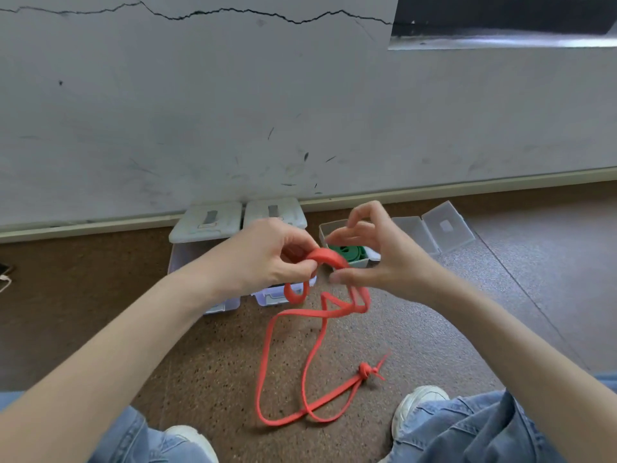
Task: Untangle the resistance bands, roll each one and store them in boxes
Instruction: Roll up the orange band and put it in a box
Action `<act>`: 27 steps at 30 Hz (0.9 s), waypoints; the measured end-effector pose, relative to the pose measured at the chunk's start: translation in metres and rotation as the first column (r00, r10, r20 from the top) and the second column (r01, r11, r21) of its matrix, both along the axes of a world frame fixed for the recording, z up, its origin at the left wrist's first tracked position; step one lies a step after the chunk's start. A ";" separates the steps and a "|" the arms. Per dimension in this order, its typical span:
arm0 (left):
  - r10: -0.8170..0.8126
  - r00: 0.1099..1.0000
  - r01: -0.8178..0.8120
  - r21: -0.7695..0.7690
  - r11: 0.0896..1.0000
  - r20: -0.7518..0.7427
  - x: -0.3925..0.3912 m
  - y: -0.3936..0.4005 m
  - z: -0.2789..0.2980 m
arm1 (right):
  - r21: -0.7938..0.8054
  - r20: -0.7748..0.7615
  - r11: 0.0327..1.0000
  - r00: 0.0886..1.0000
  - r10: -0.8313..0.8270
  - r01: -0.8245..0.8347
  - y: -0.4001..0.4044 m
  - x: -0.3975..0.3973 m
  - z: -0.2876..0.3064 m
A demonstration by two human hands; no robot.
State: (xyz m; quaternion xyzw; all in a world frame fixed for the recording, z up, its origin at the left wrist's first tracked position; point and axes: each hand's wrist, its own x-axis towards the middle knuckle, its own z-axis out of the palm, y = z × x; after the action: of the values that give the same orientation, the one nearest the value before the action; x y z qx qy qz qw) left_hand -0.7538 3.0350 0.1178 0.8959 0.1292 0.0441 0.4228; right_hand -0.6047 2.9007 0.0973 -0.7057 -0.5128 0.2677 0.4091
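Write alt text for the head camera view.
A seated person's left hand grips the rolled start of a red resistance band; the right hand guides it, the rest trailing on the floor. Behind sits an open box holding a green band.
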 end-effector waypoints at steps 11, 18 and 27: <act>0.032 0.999 -0.032 0.175 0.984 0.002 0.006 -0.006 -0.019 | 0.019 0.384 0.977 0.904 0.188 -0.211 0.001 -0.013 0.003; 0.022 0.995 -0.056 -0.362 0.930 -0.098 0.003 -0.009 -0.020 | 0.108 0.456 0.976 0.882 0.119 -0.188 -0.001 -0.008 0.013; -0.055 0.988 -0.045 -0.606 0.794 -0.146 -0.008 -0.002 -0.010 | 0.096 0.570 0.970 0.812 0.130 -0.223 -0.008 -0.009 0.018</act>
State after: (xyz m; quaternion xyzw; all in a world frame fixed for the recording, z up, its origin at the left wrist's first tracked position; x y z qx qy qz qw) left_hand -0.7619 3.0335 0.1080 0.7139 0.1669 -0.0708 0.6764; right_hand -0.6136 2.8924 0.1148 -0.6673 -0.6930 0.0448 0.2692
